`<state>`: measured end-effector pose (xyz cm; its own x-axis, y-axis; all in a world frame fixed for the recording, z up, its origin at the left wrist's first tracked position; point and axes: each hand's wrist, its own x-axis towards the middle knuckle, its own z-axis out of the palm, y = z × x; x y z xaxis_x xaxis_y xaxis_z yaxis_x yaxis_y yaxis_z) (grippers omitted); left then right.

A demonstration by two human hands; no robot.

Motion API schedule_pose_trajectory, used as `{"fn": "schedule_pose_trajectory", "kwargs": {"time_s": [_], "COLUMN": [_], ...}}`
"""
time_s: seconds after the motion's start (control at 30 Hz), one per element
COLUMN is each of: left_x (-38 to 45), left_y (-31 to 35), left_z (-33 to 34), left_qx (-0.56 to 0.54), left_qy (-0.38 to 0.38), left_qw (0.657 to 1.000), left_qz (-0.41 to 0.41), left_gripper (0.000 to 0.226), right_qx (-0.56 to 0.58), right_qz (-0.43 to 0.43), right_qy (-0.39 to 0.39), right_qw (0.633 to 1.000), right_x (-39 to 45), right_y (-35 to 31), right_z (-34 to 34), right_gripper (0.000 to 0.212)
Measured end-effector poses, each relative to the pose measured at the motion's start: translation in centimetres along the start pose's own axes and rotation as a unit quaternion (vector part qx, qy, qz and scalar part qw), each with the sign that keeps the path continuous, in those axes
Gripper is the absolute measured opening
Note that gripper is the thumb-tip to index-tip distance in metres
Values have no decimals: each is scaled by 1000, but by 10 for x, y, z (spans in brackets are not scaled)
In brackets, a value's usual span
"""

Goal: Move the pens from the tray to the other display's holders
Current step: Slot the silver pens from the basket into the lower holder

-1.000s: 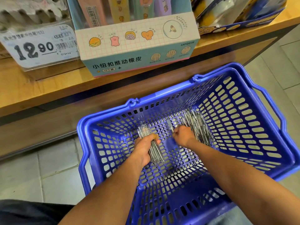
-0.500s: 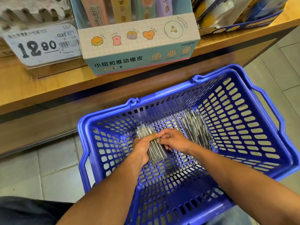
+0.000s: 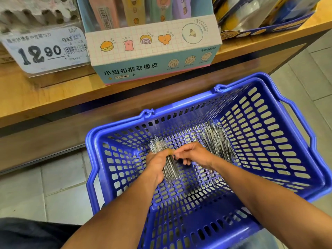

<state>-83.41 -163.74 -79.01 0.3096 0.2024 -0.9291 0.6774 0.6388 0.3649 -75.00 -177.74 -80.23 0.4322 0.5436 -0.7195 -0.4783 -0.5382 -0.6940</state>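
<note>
- One blue basket [image 3: 280, 141]; two pen lots inside.
- Left hand [image 3: 158, 164] grips one pen bundle [image 3: 170, 169].
- Right hand [image 3: 194, 153], fingers curled, pinches at that bundle's side.
- Loose pen pile [image 3: 217, 141] lies apart.

Inside the blue basket [image 3: 280, 159], the left hand [image 3: 158, 164] grips a bundle of pens [image 3: 166, 159]. The right hand [image 3: 194, 153] touches that bundle at its 3 o'clock side, fingers curled. Loose pens [image 3: 218, 141] lie toward 1 o'clock.

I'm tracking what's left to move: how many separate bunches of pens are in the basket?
2: one bunch gripped in the left hand, one pile lying at the blue basket's far right. Loose pens may be hidden under the hands.
</note>
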Motion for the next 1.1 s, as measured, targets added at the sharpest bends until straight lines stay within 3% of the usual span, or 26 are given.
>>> {"fn": "schedule_pose_trajectory", "kwargs": {"time_s": [0.1,0.2,0.37,0.53,0.67,0.73,0.9,1.0,1.1], "left_x": [-2,-1,2,0,-4,-10,-38,-54,-69], "left_y": [0,-1,-1,-1,1,1,10,19,28], "left_z": [2,1,0,1,1,0,-5,-10,-12], "left_qx": [2,4,20,35,45,56,104,113,139], "left_qy": [14,18,12,3,1,-6,-10,-29,-44], "left_qw": [1000,1000,1000,999,999,998,994,992,987], "left_qz": [-1,-1,-6,-7,1,7,31,44,69], "left_gripper": [57,52,63,57,66,60,41,30,23], "right_qx": [-159,-319,-459,-491,-475,-437,-338,-213,-136], "right_qz": [13,55,125,157,142,129,117,107,66], "right_qy": [177,365,311,311,278,270,253,256,264], "right_qw": [971,873,823,798,823,848,899,937,953], "right_x": [10,10,13,23,24,16,-25,-54,-77], "right_y": [5,13,21,20,17,14,-2,-11,-23], "right_z": [-20,-46,-50,-38,-34,-34,-39,-35,-26], "right_gripper": [10,12,16,17,27,33,23,16,11]}}
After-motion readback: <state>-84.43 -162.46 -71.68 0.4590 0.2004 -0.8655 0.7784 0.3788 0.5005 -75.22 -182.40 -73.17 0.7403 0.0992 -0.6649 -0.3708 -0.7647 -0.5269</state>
